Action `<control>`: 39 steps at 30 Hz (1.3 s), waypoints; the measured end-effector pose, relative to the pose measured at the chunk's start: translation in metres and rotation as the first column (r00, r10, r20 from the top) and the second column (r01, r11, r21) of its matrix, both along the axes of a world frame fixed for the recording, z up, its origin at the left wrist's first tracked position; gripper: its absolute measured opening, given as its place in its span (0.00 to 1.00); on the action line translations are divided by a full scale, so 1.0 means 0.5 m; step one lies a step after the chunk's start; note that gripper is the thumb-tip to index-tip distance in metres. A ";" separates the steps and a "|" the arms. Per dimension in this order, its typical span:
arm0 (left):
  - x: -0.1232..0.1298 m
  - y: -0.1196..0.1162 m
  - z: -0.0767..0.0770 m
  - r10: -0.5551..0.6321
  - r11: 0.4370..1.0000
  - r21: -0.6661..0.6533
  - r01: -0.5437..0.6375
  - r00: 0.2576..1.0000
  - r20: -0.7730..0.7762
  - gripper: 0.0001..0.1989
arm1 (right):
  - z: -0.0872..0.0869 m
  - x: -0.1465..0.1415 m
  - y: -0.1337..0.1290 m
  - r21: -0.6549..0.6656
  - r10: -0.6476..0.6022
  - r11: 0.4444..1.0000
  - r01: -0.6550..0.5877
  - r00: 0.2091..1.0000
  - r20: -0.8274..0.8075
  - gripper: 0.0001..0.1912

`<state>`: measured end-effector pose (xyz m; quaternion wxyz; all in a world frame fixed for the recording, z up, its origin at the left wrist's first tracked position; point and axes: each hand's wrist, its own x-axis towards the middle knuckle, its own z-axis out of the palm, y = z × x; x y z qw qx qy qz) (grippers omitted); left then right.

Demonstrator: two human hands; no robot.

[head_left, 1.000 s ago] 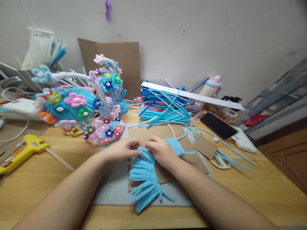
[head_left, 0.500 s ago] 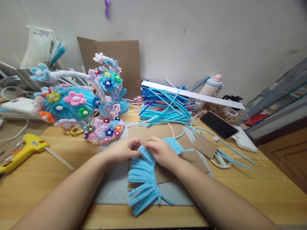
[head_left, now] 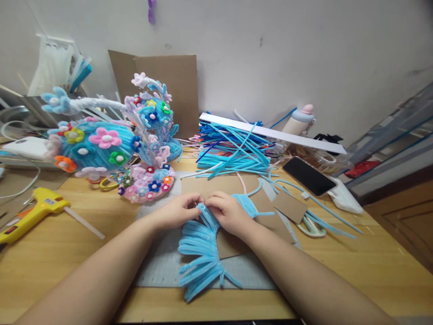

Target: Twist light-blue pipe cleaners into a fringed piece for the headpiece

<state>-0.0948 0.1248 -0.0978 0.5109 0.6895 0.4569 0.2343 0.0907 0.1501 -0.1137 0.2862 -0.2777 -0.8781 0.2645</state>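
Observation:
A fan-like row of light blue pipe cleaner loops (head_left: 200, 250) hangs between my hands over the grey cutting mat (head_left: 158, 271). My left hand (head_left: 181, 210) pinches the upper end of the row with thumb and fingertips. Just to its right, my right hand (head_left: 226, 212) is closed on the same end, fingertips close to the left ones. Under the right hand lies a cardboard sheet (head_left: 233, 246). Beyond that hand is a light blue pipe cleaner bundle wound round something flat (head_left: 246, 205), its loose end pointing right.
A yellow glue gun (head_left: 43, 210) lies at left. Pipe cleaner flower ornaments (head_left: 94, 144) stand behind it. A pile of blue pipe cleaners (head_left: 233, 149) sits at the back, with a white strip (head_left: 270, 133) across it. A phone (head_left: 309, 176) and bottle (head_left: 301, 121) are at right.
The blue loop row has shifted slightly left and up, along with both hands' fingertips. Both hands keep their pinch at its upper end.

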 end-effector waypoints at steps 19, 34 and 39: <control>-0.002 0.002 -0.006 -0.030 0.998 0.059 0.032 0.998 -0.048 0.07 | -0.006 0.012 0.009 0.075 -0.028 0.997 0.024 0.998 0.051 0.12; 0.002 -0.004 -0.003 -0.023 0.981 0.181 0.064 0.976 -0.219 0.07 | -0.003 0.014 0.010 0.039 -0.005 0.999 0.004 1.000 0.019 0.10; 0.000 -0.003 0.002 -0.054 0.975 0.197 0.104 0.968 -0.245 0.08 | -0.002 0.017 0.010 0.078 -0.052 0.996 0.045 0.993 0.102 0.10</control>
